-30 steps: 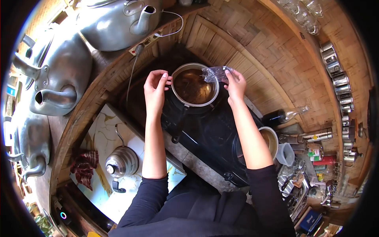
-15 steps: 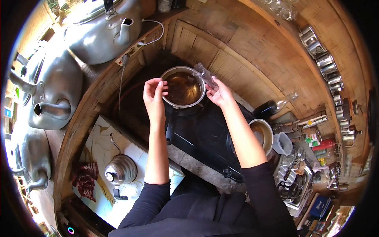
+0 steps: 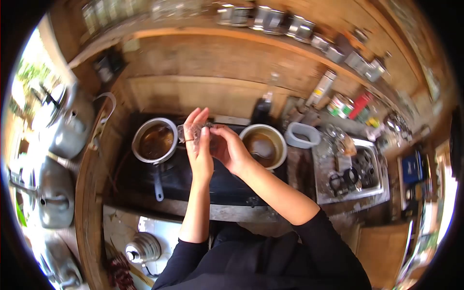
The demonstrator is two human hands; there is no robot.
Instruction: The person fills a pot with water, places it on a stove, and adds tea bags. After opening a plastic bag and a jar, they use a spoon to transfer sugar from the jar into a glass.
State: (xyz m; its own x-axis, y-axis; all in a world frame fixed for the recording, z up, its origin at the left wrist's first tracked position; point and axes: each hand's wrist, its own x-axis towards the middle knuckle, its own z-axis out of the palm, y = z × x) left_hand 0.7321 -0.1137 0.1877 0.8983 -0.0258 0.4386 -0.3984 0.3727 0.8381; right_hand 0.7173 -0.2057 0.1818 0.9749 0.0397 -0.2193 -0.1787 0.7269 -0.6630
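Between my two hands, above the black stove (image 3: 183, 180), is a crumpled clear plastic piece (image 3: 197, 132). My right hand (image 3: 229, 147) has its fingers closed on it. Against the plastic rests my left hand (image 3: 199, 145), its fingers raised and stretched, the thumb upright. To the left of the hands a saucepan (image 3: 155, 140) of brown liquid sits on the stove, its handle toward me. A second pot (image 3: 264, 146), also with brownish liquid and something pale in it, stands just right of my right hand.
Large metal kettles (image 3: 55, 193) line the left ledge. A small kettle (image 3: 143, 247) is at the lower left. A plastic tub (image 3: 303, 135), a dark bottle (image 3: 262, 110) and a sink (image 3: 369, 171) with dishes are to the right. Metal cups (image 3: 268, 19) stand on the upper shelf.
The view has turned toward the right. My hands have come together and moved from the saucepan to between the two pots. My left hand now touches the plastic.
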